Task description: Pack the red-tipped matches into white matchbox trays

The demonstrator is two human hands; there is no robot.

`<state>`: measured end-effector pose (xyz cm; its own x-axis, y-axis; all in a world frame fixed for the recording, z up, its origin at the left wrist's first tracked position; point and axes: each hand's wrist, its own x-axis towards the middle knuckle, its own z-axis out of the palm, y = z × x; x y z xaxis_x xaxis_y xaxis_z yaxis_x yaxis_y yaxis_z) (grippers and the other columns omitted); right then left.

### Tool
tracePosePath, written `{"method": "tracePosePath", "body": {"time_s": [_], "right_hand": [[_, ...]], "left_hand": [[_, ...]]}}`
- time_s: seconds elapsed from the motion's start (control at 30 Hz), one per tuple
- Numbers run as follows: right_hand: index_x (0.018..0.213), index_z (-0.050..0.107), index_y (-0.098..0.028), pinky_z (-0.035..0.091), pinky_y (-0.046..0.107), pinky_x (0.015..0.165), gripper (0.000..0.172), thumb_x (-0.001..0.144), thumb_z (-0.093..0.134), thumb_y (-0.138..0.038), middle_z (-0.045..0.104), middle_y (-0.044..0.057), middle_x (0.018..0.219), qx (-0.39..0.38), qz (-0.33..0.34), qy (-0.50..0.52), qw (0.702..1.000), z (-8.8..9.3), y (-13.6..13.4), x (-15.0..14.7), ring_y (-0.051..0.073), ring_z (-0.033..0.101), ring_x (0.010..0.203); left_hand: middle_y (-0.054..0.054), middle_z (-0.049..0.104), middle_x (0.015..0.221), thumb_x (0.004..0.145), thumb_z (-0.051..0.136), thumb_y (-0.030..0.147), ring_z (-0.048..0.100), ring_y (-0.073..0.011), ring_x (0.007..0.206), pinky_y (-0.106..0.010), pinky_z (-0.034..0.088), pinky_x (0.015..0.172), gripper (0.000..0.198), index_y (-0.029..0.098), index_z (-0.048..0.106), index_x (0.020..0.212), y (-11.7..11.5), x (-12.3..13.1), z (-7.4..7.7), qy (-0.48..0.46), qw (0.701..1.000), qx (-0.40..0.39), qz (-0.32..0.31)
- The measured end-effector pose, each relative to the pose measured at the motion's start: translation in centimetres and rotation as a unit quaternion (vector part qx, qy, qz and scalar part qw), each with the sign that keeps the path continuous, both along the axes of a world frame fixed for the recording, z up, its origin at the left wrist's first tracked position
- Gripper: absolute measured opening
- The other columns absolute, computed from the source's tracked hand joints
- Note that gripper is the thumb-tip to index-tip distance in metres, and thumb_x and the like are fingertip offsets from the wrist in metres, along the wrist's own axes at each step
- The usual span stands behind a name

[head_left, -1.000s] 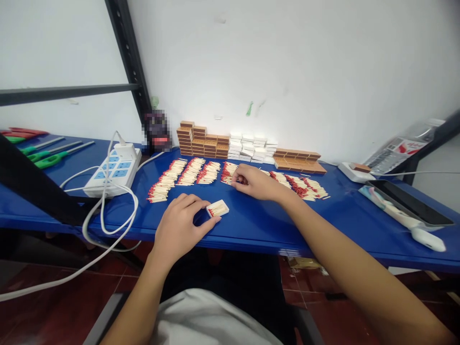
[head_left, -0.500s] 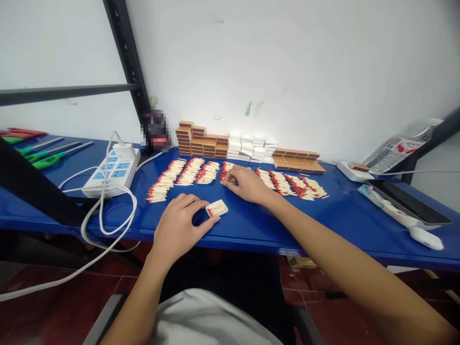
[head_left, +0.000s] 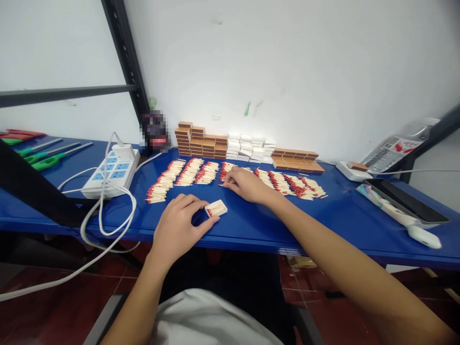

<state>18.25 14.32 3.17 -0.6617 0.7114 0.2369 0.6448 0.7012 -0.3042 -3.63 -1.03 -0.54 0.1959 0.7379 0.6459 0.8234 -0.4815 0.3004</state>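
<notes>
A small white matchbox tray [head_left: 220, 206] lies on the blue table with several red-tipped matches in it. My left hand [head_left: 179, 221] grips its left end between thumb and fingers. Farther back, my right hand [head_left: 246, 185] is closed at the near edge of a pile of matches [head_left: 225, 168], partly covering it. A match's red head [head_left: 220, 185] pokes out at its fingertips; how many matches are pinched there is hidden. More match piles [head_left: 167, 179] lie in a row to either side, among them one on the right [head_left: 278, 182].
Behind the piles stand stacked brown matchboxes [head_left: 201, 143], white trays [head_left: 247, 147] and more brown boxes [head_left: 296, 160]. A power strip [head_left: 111, 172] with loose white cables [head_left: 102, 211] is at left. A phone [head_left: 406, 199] and a plastic bottle [head_left: 400, 146] lie at right.
My right hand has drawn very slightly toward me, and a red match head now shows at its fingertips. My left hand and the tray stay in place.
</notes>
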Motion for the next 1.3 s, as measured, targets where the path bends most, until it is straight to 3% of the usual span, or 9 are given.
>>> {"method": "tracePosePath", "body": {"time_s": [0.13, 0.27, 0.4, 0.5, 0.7, 1.03, 1.17, 1.3], "right_hand": [[0.094, 0.068, -0.018, 0.041, 0.031, 0.079, 0.015, 0.106, 0.063, -0.026, 0.067, 0.008, 0.097, -0.006, 0.045, 0.027, 0.999, 1.2, -1.3, 0.9, 0.021, 0.059, 0.089], [0.094, 0.070, -0.020, 0.039, 0.030, 0.075, 0.016, 0.105, 0.065, -0.030, 0.065, 0.005, 0.094, -0.045, 0.136, 0.020, 0.989, 2.1, -3.5, 0.9, 0.019, 0.057, 0.084], [0.095, 0.071, -0.019, 0.040, 0.029, 0.074, 0.008, 0.101, 0.067, -0.019, 0.064, 0.005, 0.097, -0.072, 0.173, 0.012, 0.982, 1.9, -5.0, -0.3, 0.018, 0.057, 0.084], [0.095, 0.072, -0.019, 0.040, 0.029, 0.073, 0.011, 0.102, 0.070, -0.027, 0.062, 0.003, 0.090, -0.076, 0.180, 0.049, 0.980, 1.8, -4.9, -0.5, 0.017, 0.055, 0.082], [0.093, 0.075, -0.020, 0.039, 0.029, 0.069, 0.008, 0.097, 0.073, -0.027, 0.061, 0.002, 0.087, -0.086, 0.164, 0.039, 0.982, 2.1, -3.3, 0.9, 0.016, 0.053, 0.078], [0.089, 0.072, -0.019, 0.037, 0.028, 0.066, 0.015, 0.097, 0.073, -0.032, 0.056, -0.001, 0.078, -0.106, 0.156, 0.050, 0.981, 1.7, -3.5, 0.1, 0.015, 0.052, 0.073], [0.088, 0.070, -0.019, 0.035, 0.030, 0.067, 0.019, 0.101, 0.068, -0.033, 0.057, 0.000, 0.076, -0.010, 0.053, 0.091, 0.994, 1.5, -1.8, 1.0, 0.016, 0.051, 0.070], [0.088, 0.070, -0.018, 0.035, 0.031, 0.070, 0.013, 0.099, 0.068, -0.025, 0.066, 0.006, 0.087, 0.051, -0.033, 0.031, 0.998, 0.7, 0.2, 1.9, 0.018, 0.055, 0.076]], "left_hand": [[-0.006, 0.076, 0.103, 0.097, 0.079, 0.042, 0.067, -0.0252, 0.097, -0.043, 0.055, 0.090, 0.023, 0.023, 0.077, 0.110, 0.0, 0.1, 0.1, -0.001, 1.000, -0.006, 0.005], [-0.005, 0.076, 0.102, 0.095, 0.082, 0.042, 0.067, -0.0254, 0.096, -0.042, 0.055, 0.090, 0.024, 0.023, 0.078, 0.110, -0.1, 0.1, 0.2, 0.002, 1.000, -0.013, 0.005], [-0.005, 0.075, 0.102, 0.096, 0.081, 0.041, 0.066, -0.0250, 0.096, -0.042, 0.054, 0.089, 0.024, 0.022, 0.078, 0.110, -0.1, 0.1, 0.3, 0.007, 1.000, -0.017, 0.000], [-0.005, 0.075, 0.102, 0.096, 0.081, 0.042, 0.066, -0.0250, 0.096, -0.043, 0.054, 0.089, 0.025, 0.022, 0.078, 0.110, 0.0, 0.1, 0.3, 0.007, 1.000, -0.011, 0.002], [-0.005, 0.076, 0.103, 0.096, 0.080, 0.043, 0.067, -0.0254, 0.097, -0.043, 0.055, 0.091, 0.025, 0.022, 0.077, 0.110, 0.0, 0.1, 0.2, 0.004, 1.000, -0.011, 0.003], [-0.006, 0.075, 0.102, 0.095, 0.082, 0.042, 0.067, -0.0261, 0.097, -0.043, 0.054, 0.089, 0.025, 0.022, 0.077, 0.111, -0.1, 0.1, 0.2, 0.005, 1.000, -0.012, 0.001], [-0.006, 0.075, 0.103, 0.097, 0.080, 0.043, 0.067, -0.0258, 0.098, -0.043, 0.055, 0.092, 0.026, 0.021, 0.077, 0.111, -0.1, 0.1, 0.1, 0.005, 1.000, -0.003, 0.006], [-0.005, 0.075, 0.103, 0.097, 0.079, 0.042, 0.067, -0.0254, 0.097, -0.043, 0.055, 0.091, 0.024, 0.022, 0.077, 0.110, -0.1, 0.1, 0.2, 0.002, 1.000, -0.004, 0.005]]}}
